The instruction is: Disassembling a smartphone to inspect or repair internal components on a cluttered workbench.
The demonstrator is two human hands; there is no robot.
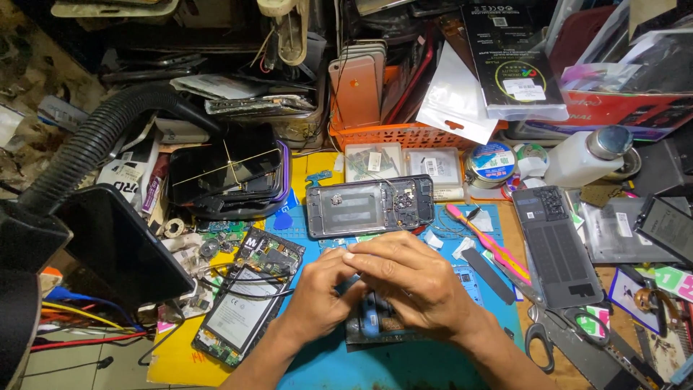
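Single head-worn view, looking steeply down from close above onto a cluttered worktop, facing stacked shelves behind.

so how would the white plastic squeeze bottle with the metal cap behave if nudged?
The white plastic squeeze bottle with the metal cap lies on its side, so its rounded body would probably roll. It looks light and soft-walled, likely giving under a grip. The smooth plastic may be slightly slippery.

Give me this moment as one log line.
left hand + right hand: together over small dark part | opened phone frame behind | scissors right
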